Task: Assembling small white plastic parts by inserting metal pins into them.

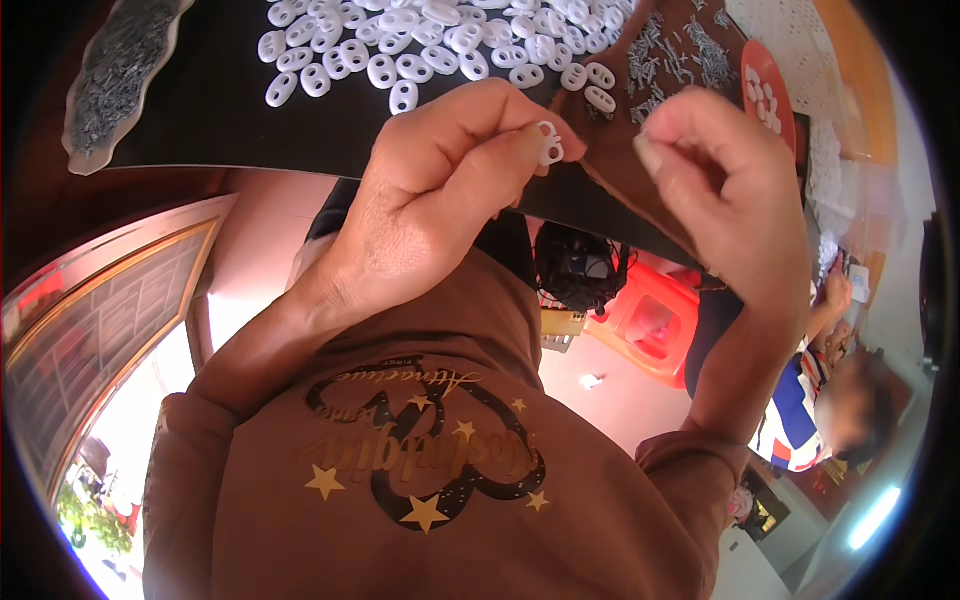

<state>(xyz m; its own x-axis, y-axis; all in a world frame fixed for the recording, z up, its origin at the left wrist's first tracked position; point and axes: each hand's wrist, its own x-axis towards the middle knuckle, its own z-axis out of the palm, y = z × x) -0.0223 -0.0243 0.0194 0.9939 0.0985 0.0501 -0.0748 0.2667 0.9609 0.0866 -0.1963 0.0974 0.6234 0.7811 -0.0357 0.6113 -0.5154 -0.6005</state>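
My left hand [425,190] pinches a small white oval plastic piece with two holes [551,148] between thumb and forefinger, just above the table's near edge. To its right, my right hand [735,190] is raised with thumb and forefinger pressed together; whatever is between the tips is hidden or too small to make out. Beyond my left hand lies a heap of similar white two-hole pieces [415,65]. Loose thin grey metal bits [690,60], perhaps springs or pins, are scattered beyond my right hand on a brown sheet [625,170].
On the black table [225,120], a long pale tray [75,150] of grey bits stands at far left. A red dish [784,100] with white pieces is at right. Below are a red stool [640,310] and a black bag [575,275]. Another person [800,410] sits at right.
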